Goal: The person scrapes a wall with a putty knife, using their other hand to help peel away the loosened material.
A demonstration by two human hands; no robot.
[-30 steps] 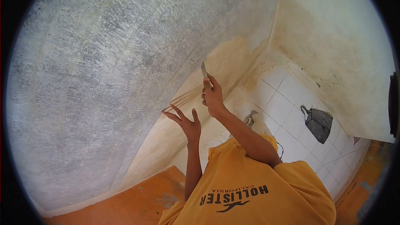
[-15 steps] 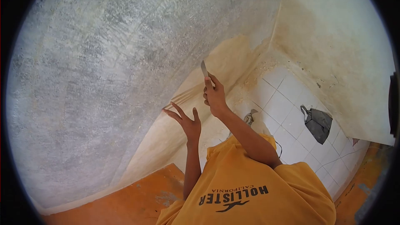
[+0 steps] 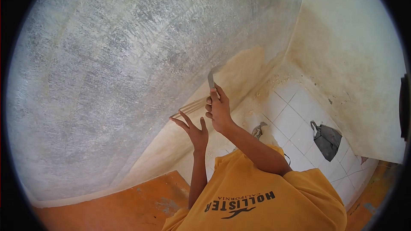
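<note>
My right hand [image 3: 219, 109] is closed around the handle of a flat-bladed scraper [image 3: 210, 80], whose blade points up and lies at the edge between the grey rough coating and the smooth beige part of the wall. Lower and to the left, my left hand [image 3: 196, 134] has its fingers spread, with the fingertips at the wall near that same edge. Nothing shows in it. The grey coating [image 3: 111, 72] covers most of the wall, and the bare beige patch [image 3: 244, 66] runs below it.
A second wall [image 3: 342, 60] with brown stains meets the first at a corner. On the white tiled floor [image 3: 282, 117] lies a dark grey bag [image 3: 327, 142]. An orange surface [image 3: 120, 203] borders the wall at the lower left.
The view has shifted, so the walls and floor appear lower. My right hand with the scraper has moved slightly down and left relative to the wall. The left hand keeps its spread pose.
</note>
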